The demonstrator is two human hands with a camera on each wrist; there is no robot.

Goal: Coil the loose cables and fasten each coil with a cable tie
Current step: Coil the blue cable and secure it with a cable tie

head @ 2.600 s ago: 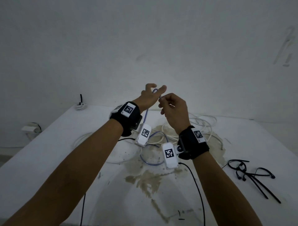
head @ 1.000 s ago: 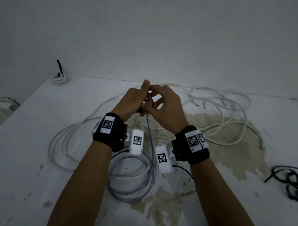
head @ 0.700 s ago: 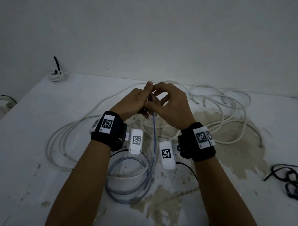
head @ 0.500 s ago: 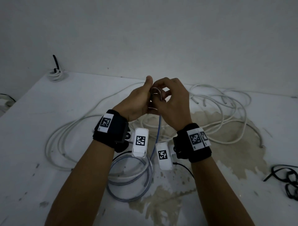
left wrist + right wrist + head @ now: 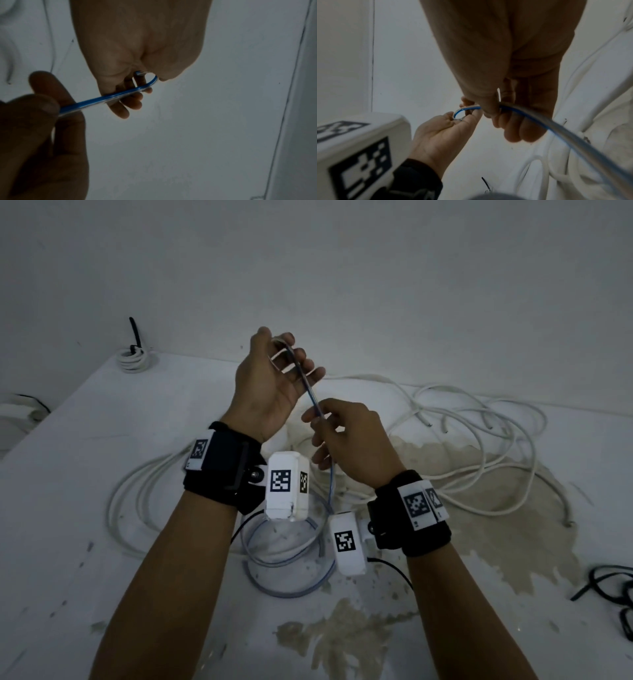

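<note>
Holding: the left hand [image 5: 270,385] is raised above the table [image 5: 68,474], thumb and fingertips pinching the bent end of the blue cable [image 5: 310,393]; the right hand [image 5: 349,443] sits lower and nearer, thumb and forefinger pinching the same cable a little way down.
Head view only: below the right-hand fingers the blue cable drops to a loose loop [image 5: 287,570] lying flat on the table between the two wrists; the tangled white cable [image 5: 479,440] sprawls beyond the fingers and to the right; a small tied white coil [image 5: 135,361] sits far left by the wall [image 5: 342,268]; black cable ties [image 5: 613,587] lie at the right edge.
Left wrist view only: the cable's tip curls into a small hook [image 5: 150,81] between thumb and fingertips, its cut end tucked back toward the palm.
Right wrist view only: the cable runs through the curled right-hand fingers [image 5: 513,129] and out under the palm toward the camera.
Long axis: the held stretch is straight and taut between the two pinches, slanting from the left-hand fingers down toward the right-hand fingers.
Pointing: the hooked end sits uppermost, farthest from the person.
</note>
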